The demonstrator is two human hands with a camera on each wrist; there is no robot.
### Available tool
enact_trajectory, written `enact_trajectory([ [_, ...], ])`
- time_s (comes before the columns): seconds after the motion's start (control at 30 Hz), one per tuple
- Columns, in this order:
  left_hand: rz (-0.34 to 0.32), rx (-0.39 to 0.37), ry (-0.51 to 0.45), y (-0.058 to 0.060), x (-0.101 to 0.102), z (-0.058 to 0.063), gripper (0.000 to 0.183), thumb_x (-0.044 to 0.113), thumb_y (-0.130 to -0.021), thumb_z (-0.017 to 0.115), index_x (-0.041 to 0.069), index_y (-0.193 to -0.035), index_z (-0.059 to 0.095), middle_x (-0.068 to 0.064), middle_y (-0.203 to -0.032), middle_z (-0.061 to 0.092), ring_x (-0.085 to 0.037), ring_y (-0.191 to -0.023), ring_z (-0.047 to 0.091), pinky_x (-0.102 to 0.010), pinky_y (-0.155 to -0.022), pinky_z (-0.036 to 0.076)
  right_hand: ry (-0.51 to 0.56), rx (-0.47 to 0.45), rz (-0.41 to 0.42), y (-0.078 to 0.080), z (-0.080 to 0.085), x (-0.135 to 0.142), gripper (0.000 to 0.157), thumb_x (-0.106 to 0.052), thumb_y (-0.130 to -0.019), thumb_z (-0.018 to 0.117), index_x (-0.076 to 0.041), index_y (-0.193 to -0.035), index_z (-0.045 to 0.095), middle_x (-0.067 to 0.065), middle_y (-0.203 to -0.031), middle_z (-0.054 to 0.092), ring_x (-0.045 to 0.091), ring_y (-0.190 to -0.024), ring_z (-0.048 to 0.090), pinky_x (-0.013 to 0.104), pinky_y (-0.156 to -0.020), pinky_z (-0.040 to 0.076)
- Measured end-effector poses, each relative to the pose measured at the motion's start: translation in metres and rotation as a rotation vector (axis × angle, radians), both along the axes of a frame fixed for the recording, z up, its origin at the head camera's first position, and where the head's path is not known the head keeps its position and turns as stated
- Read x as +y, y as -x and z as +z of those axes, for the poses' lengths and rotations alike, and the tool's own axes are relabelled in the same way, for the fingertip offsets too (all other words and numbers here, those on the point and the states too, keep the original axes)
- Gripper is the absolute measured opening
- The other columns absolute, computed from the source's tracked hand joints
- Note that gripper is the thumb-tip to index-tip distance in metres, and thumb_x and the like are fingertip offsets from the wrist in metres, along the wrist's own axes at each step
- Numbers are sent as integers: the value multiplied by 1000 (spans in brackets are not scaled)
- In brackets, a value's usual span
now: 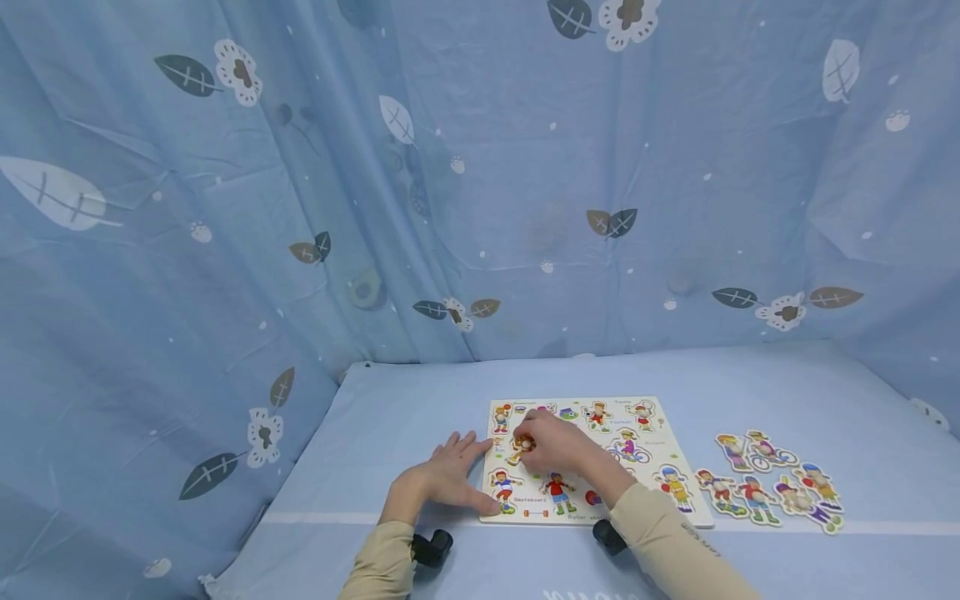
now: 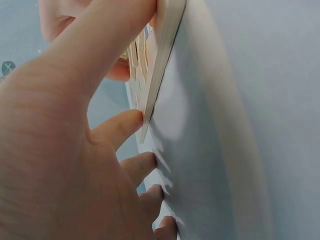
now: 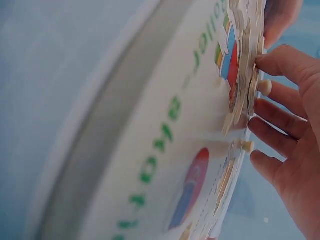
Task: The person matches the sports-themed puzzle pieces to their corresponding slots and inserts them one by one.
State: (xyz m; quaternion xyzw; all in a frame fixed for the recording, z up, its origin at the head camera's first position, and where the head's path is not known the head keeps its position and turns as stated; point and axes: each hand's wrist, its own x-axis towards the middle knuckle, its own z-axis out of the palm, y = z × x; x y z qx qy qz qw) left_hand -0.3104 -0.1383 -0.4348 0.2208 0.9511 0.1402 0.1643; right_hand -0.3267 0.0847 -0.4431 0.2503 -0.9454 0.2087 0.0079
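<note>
A wooden knob puzzle board (image 1: 607, 517) lies on the table, printed with children doing sports, with several cut-out pieces seated in it. My right hand (image 1: 558, 446) reaches over its left half, holding a child-shaped puzzle piece (image 1: 519, 450) by its fingertips against the board. Part of that piece is hidden under the hand. In the right wrist view the fingertips (image 3: 259, 112) meet the board's face near a wooden knob (image 3: 265, 87). My left hand (image 1: 442, 477) is spread at the board's left edge, thumb on the lower left corner, other fingers partly on the table (image 2: 200, 175).
Right of the board lies a loose group of several knobbed puzzle pieces (image 1: 757, 497), some overlapping. A blue patterned curtain (image 1: 525, 183) hangs behind and to the left of the cloth-covered table. Black wrist devices (image 1: 432, 550) sit below both hands.
</note>
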Motion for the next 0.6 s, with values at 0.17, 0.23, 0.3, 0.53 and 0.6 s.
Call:
enact_trajectory([
  [0.17,6,-3,-5,0,0,-1,103,62,-73,77,19,-155,33,-14,-163,22,-39,-151,11,-58,-122,15,-19,-3,-4,-1,0,-3,34,-18,-84,70,-12,-118,71,1,-112,61,15,-95,54,36,-82,51],
  [0.23,7,-5,-2,1,0,-1,103,62,-73,77,19,-155,33,-14,-163,22,-39,-151,11,-58,-121,16,-23,3,-3,-1,0,-3,34,-18,-84,70,-12,-118,72,2,-114,61,16,-97,55,37,-84,52],
  [0.3,8,-6,1,1,0,0,103,62,-73,77,19,-155,33,-14,-163,22,-39,-151,11,-58,-121,16,-27,10,0,-1,0,-3,34,-18,-84,70,-12,-117,72,2,-113,62,17,-98,55,37,-84,52],
  [0.53,5,-3,7,1,0,-1,103,63,-72,77,20,-155,33,-14,-163,22,-38,-151,11,-58,-122,15,-40,11,-2,0,-1,-2,33,-18,-84,70,-13,-118,72,0,-113,61,16,-98,55,36,-85,52],
  [0.6,6,-5,3,1,0,-1,103,62,-72,77,20,-155,33,-14,-163,22,-39,-151,11,-58,-122,15,-41,11,3,0,0,-2,33,-18,-84,70,-13,-117,72,1,-113,61,16,-98,56,37,-85,53],
])
